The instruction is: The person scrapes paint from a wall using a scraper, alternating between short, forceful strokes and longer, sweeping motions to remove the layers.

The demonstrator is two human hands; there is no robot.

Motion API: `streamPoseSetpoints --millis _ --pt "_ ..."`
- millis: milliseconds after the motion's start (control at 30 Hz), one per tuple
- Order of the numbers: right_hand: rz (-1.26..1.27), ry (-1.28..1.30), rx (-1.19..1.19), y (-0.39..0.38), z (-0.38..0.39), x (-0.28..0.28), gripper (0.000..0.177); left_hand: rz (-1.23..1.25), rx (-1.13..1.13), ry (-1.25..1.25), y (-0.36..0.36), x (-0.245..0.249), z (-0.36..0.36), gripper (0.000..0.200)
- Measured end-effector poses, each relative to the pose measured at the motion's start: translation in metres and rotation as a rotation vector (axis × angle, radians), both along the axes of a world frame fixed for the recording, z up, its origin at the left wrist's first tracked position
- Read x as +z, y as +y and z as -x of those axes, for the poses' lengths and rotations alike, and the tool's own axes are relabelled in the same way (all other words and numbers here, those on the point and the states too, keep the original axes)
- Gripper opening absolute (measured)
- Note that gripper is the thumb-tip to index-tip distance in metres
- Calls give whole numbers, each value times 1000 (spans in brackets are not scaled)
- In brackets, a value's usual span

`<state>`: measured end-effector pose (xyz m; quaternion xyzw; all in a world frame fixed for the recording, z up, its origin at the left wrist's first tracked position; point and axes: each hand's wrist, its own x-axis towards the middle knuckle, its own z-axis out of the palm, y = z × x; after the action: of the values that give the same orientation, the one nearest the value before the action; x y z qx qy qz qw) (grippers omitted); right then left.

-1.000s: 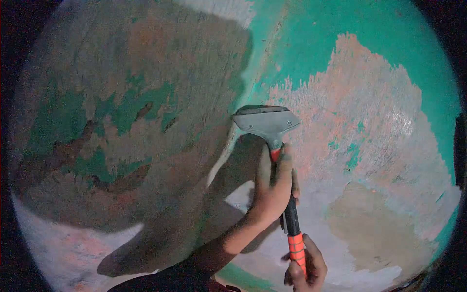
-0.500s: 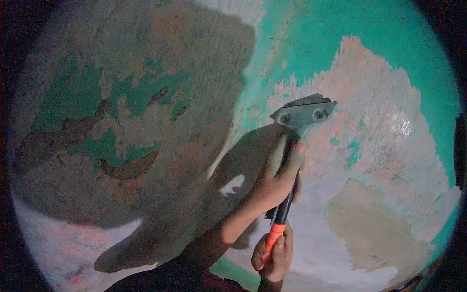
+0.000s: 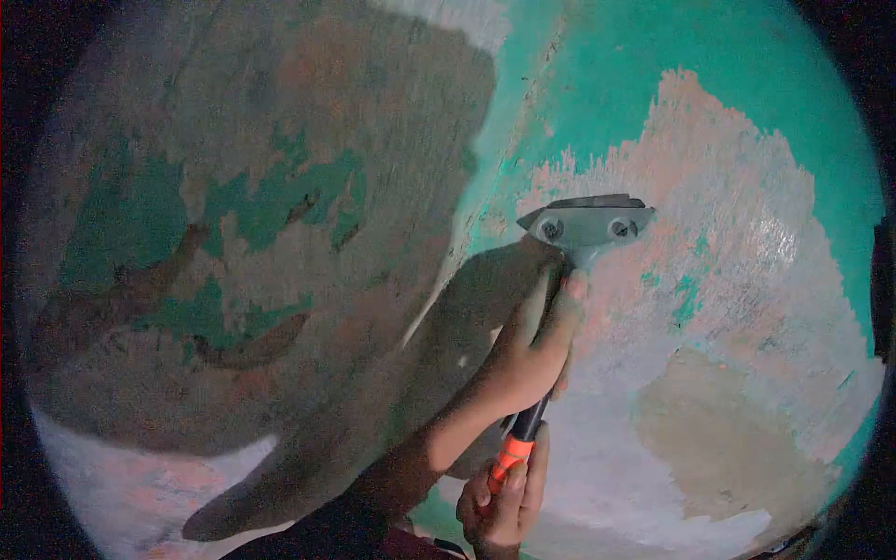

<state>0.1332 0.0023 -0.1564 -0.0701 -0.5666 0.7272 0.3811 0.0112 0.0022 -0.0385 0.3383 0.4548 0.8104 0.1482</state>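
Note:
Both of my hands are closed round a long-handled scraper (image 3: 590,228). Its grey head carries two screws and a dark blade, and lies at the wall (image 3: 719,159), over bare plaster below a green paint edge. High on the black shaft, just under the head, my left hand (image 3: 541,341) grips with its arm reaching in from the lower left. Farther down, my right hand (image 3: 504,509) wraps the orange grip (image 3: 512,454). Whether the blade's edge touches the wall cannot be made out.
Green paint (image 3: 597,84) remains along the top and right of the wall. A beige patch (image 3: 714,434) shows at the lower right. Green paint patches (image 3: 126,219) lie within a large shadow on the left. A crack-like line runs down the upper middle.
The scraper head has shifted slightly down and right and turned a little. My right hand has moved down and left with the orange grip; both hands keep their hold.

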Motion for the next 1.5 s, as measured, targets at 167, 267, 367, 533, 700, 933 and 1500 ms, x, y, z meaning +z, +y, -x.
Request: streamPoseSetpoints --millis 167,267,367,533,700,933,1500 --pt "-200 66 -80 6 4 -24 50 17 102 75 -10 7 -5 26" --pt "-280 123 -33 9 2 -20 50 -92 -52 -14 3 0 5 27" --pt "-116 102 67 4 0 -3 50 -25 -39 -16 -2 5 1 29" --pt "-101 75 -23 -7 4 -7 52 -23 -40 -31 -5 5 4 30" --pt "-58 11 35 -6 3 9 57 -29 -23 35 -11 9 4 28" --pt "-429 -83 -72 14 -10 -4 59 -226 587 424 6 -6 11 24" --pt "253 9 577 74 -35 -19 53 -61 49 -67 15 -21 -26 48"
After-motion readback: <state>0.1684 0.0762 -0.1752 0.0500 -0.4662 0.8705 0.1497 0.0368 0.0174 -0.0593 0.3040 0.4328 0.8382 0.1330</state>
